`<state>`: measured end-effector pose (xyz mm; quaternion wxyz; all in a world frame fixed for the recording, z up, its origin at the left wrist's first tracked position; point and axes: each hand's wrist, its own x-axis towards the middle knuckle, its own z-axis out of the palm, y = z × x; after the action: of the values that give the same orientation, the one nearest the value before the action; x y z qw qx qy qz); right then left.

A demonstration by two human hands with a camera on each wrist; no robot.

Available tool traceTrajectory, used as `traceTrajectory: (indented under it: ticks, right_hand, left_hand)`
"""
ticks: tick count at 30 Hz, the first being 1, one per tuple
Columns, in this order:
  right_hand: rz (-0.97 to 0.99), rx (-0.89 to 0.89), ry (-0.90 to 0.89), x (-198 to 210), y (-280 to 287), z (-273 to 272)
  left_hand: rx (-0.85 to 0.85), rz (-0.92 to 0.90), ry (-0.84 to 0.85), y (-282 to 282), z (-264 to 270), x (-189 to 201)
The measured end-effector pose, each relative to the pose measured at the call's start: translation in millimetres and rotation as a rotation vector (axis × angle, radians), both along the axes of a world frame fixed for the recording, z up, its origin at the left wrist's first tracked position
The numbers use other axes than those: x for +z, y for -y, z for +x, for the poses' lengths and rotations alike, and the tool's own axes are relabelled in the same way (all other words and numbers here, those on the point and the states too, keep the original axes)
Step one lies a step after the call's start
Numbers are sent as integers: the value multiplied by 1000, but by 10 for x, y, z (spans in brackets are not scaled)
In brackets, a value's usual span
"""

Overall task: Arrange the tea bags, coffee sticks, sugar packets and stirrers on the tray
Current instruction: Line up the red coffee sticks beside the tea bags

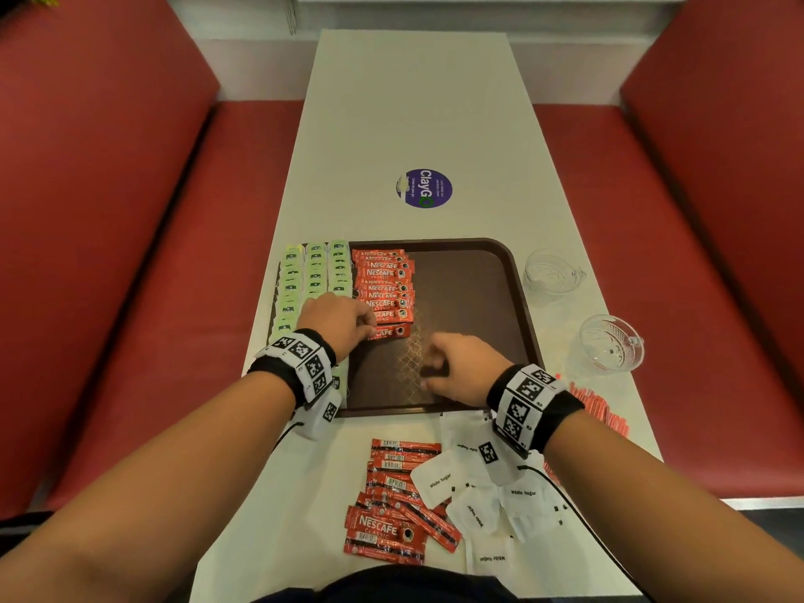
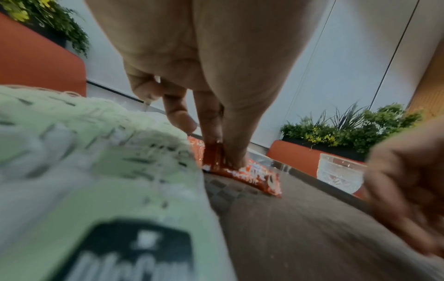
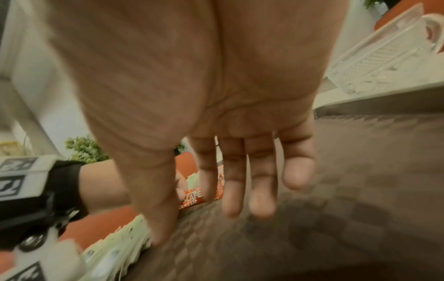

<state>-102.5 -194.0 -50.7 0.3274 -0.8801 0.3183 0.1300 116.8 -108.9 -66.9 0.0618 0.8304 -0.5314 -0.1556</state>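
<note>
A brown tray holds three columns of green tea bags and a column of red coffee sticks. My left hand pinches the left end of the nearest coffee stick at the column's near end. In the left wrist view its thumb and forefinger grip that stick against the tray, beside the tea bags. My right hand hovers over the bare tray middle. Its fingers hang relaxed and hold nothing.
Loose coffee sticks and white sugar packets lie on the table in front of the tray. Red stirrers lie at the right edge. Two glass cups stand right of the tray. Red benches flank the table.
</note>
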Motion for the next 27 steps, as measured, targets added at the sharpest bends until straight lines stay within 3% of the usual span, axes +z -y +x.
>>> traceTrajectory:
  ticks: [5,12,18,22,27]
  right_hand:
    - [-2,188,-189,-26,-74,-73]
    - [-55,229,-187,-22,-153,-22]
    - [-74,260,-170,8,-212,7]
    - [-98,276,-184,13,-278,31]
    - [-148,265,-177,48,-351,20]
  left_hand:
    - [-9,85,135,146,-4,-82]
    - [-122,168,188,281,-84,-70]
    - [-95,212,196,363,-78,-87]
    - [-78,161,162,307,-97,-31]
    - [-82,-33,66,-41,-254,207]
